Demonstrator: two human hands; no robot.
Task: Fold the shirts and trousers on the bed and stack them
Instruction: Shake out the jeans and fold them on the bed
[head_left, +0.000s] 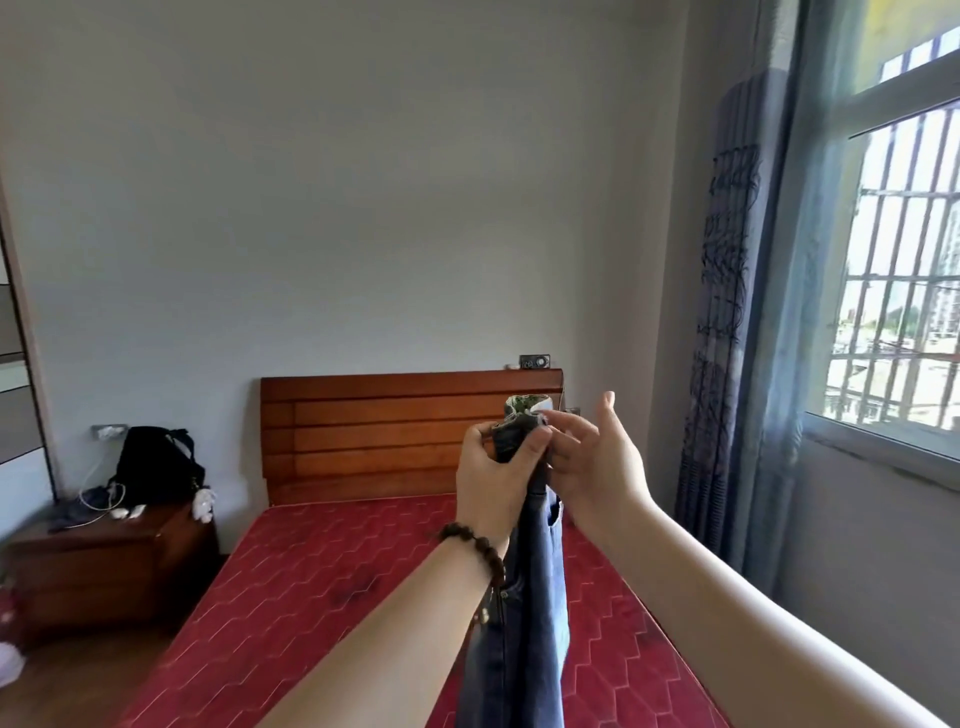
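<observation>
A pair of blue denim trousers (535, 597) hangs straight down in front of me, above the red patterned bed (322, 613). My left hand (493, 478), with a dark bead bracelet on its wrist, grips the top end of the trousers in a fist. My right hand (592, 457) is just to the right of it, pinching the same top edge with thumb and forefinger while its other fingers are spread. A bit of pale lining shows above the hands. No shirts are in view.
A wooden headboard (374, 431) stands against the grey wall. On the wooden nightstand (104, 566) to the left are a black bag (156, 462) and cables. A blue curtain (737, 312) and a barred window (904, 291) fill the right side.
</observation>
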